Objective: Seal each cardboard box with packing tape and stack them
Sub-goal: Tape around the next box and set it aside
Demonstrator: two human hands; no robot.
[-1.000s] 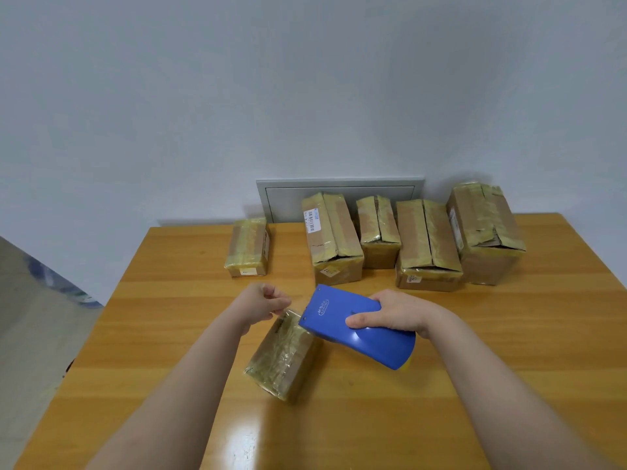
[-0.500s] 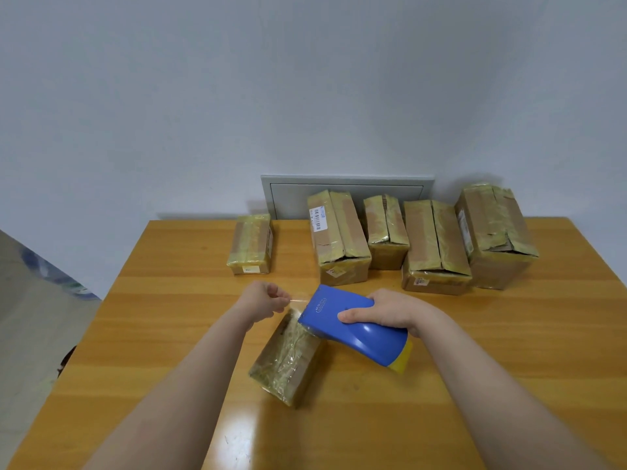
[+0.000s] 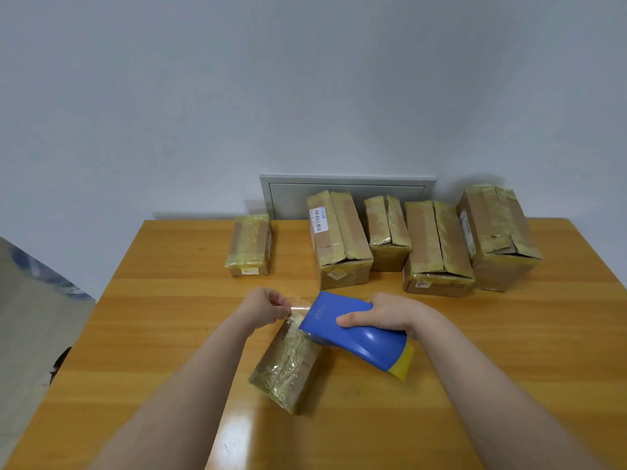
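L hand point(image 3: 264, 308) pinches the free end of the clear tape point(image 3: 300, 305), fingers curled tight. R hand point(image 3: 380, 315) is wrapped round the blue tape dispenser point(image 3: 356, 334). The small cardboard box point(image 3: 288, 364) lies askew on the table point(image 3: 169, 300) just under them, w/ nobody holding it down. Risks: the tape folds & sticks to itself or lands crooked, or the box skids when the dispenser drags. Five other boxes point(image 3: 339, 239) sit at the back, none stacked.

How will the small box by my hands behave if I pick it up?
Probably a bit slippery: the box is covered in glossy, wrinkled tape. Likely light, being small cardboard. It should stay put rather than roll, lying on a flat face on the table.
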